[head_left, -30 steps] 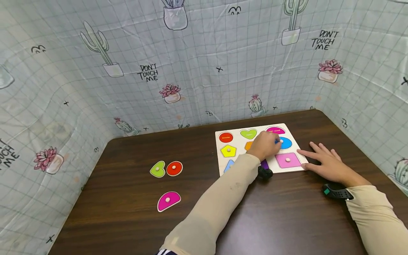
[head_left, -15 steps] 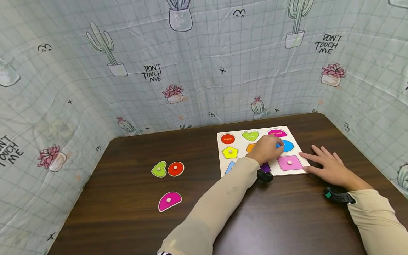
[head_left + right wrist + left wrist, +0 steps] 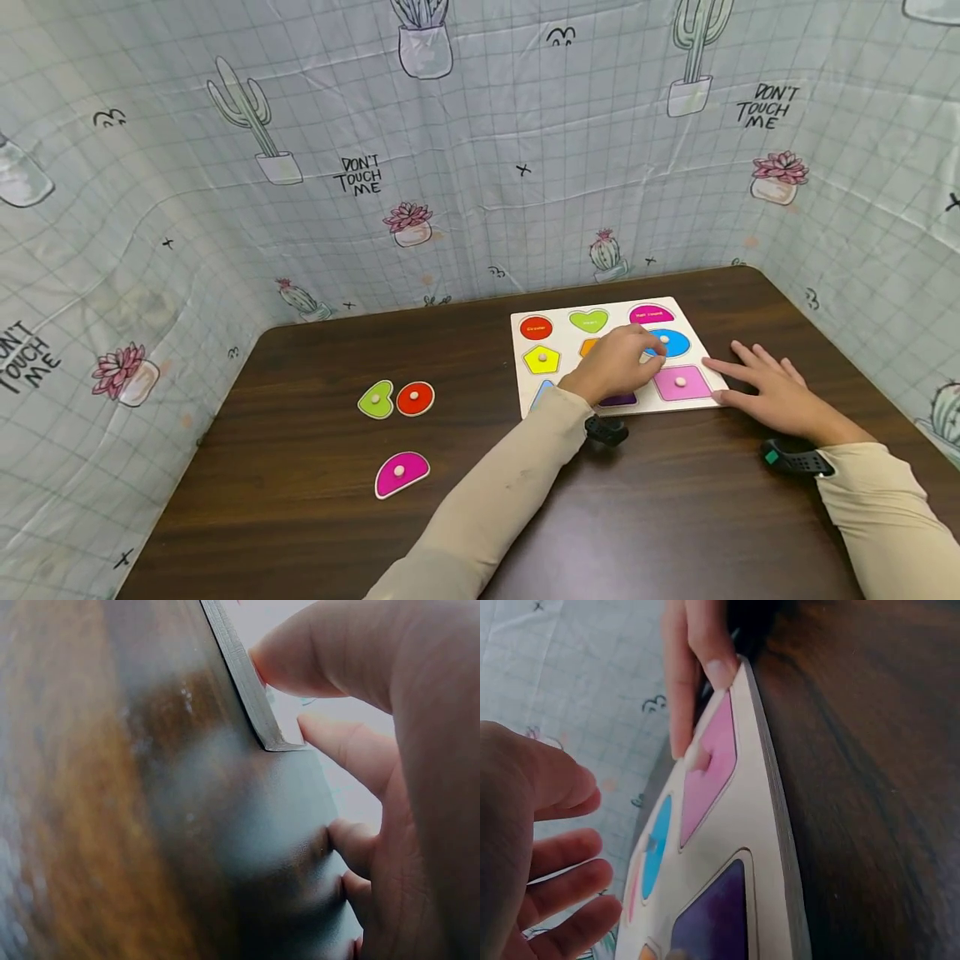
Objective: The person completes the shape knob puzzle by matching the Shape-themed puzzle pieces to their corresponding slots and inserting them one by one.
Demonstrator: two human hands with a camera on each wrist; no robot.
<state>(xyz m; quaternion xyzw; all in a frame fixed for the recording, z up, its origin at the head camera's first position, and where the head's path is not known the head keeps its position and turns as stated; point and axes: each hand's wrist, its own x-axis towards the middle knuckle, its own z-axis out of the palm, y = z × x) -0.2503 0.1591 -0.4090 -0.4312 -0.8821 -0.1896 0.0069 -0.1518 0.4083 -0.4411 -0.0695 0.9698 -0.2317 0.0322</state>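
My left hand (image 3: 617, 363) hovers over a white knobbed puzzle board (image 3: 560, 335). In the left wrist view its fingers (image 3: 570, 859) are loosely bent, with nothing between them. Just beyond the fingertips, the blue oval piece (image 3: 670, 342) sits in its slot. A pink four-sided piece (image 3: 681, 383), a yellow pentagon piece (image 3: 542, 360) and a purple piece (image 3: 716, 919) also lie in the board. The hand partly covers an orange piece (image 3: 588, 346). My right hand (image 3: 772, 393) rests with spread fingers, its thumb and index finger touching the board's near right corner.
On the brown table (image 3: 300, 467), left of the board, lie a green heart piece (image 3: 377, 400), a red circle piece (image 3: 416, 399) and a magenta half-round piece (image 3: 402, 475). The board's back row shows bare printed slots. A patterned cloth (image 3: 480, 167) surrounds the table's back and sides.
My left hand has let go of the blue oval piece's knob and drawn slightly back to the left, so more of the oval shows. The right hand has stayed at the corner.
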